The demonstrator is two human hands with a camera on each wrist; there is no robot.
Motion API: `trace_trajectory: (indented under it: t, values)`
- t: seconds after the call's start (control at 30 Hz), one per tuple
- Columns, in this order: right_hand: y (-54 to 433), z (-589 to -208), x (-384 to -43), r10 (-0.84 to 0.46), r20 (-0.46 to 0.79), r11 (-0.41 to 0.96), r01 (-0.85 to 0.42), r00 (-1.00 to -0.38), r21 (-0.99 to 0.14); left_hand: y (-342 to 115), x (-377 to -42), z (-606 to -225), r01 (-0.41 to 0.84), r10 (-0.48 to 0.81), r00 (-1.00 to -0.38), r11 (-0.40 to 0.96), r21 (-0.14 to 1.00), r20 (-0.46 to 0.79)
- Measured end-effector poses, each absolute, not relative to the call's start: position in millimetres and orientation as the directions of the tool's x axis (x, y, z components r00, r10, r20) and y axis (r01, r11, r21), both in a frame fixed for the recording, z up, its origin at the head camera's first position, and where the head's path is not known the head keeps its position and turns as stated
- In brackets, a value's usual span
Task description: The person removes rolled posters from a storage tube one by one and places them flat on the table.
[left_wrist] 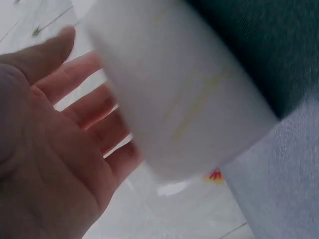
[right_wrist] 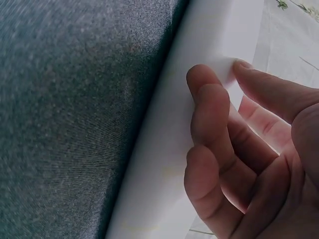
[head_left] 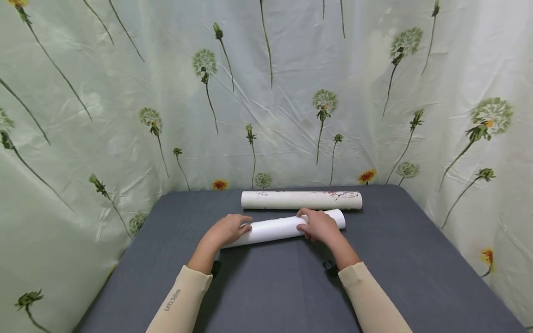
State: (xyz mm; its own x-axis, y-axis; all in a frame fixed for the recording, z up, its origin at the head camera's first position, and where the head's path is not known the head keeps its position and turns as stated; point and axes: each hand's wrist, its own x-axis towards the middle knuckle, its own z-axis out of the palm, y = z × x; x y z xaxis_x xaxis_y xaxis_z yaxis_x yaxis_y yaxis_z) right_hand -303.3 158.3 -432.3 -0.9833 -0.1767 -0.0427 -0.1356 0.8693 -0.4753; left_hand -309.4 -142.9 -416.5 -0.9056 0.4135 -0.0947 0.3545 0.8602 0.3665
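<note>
A white paper roll [head_left: 275, 230] lies slantwise in front of me, its right end farther away than its left. My left hand [head_left: 229, 229] is at its left part; in the left wrist view the fingers [left_wrist: 97, 107] are spread and lightly bent beside the roll [left_wrist: 174, 94], with the thumb apart from it. My right hand [head_left: 320, 225] holds the roll near its right end. Curled fingers [right_wrist: 212, 114] and the thumb of that hand show against the white surface [right_wrist: 164, 149] in the right wrist view. Faint yellow marks run along the paper.
Behind the white roll, a second, cream roll [head_left: 291, 200] with a printed blossom branch lies along the back of the dark grey table [head_left: 275, 286]. A pale curtain [head_left: 283, 101] with dandelion prints hangs behind and around the table.
</note>
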Motion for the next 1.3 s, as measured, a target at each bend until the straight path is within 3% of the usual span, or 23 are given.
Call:
trace_trajectory:
  t: [0.27,0.67,0.9,1.03,1.3]
  values:
    - [157,-433,-301,-0.205,-0.062,0.859,-0.149,-0.977,-0.490,-140,-306,-416,0.356,0.430,-0.893,0.856,0.374,-0.132]
    - [157,-429,-298,-0.236,-0.045,0.847,-0.182,-0.971,-0.499,-133,-281,-407,0.448,0.577,-0.783,0.783,0.432,-0.234]
    - [157,-431,-300,-0.212,-0.014,0.855,-0.179,-0.977,-0.487,-111,-253,-410,0.503,0.602,-0.790,0.744,0.439,-0.115]
    - [159,-431,-302,-0.195,-0.017,0.862,-0.163,-0.981,-0.479,-88,-240,-412,0.594,0.634,-0.774,0.725,0.349,0.000]
    - [160,-437,-301,-0.218,-0.047,0.835,-0.162,-0.975,-0.527,-53,-235,-428,0.727,0.702,-0.685,0.674,0.126,0.198]
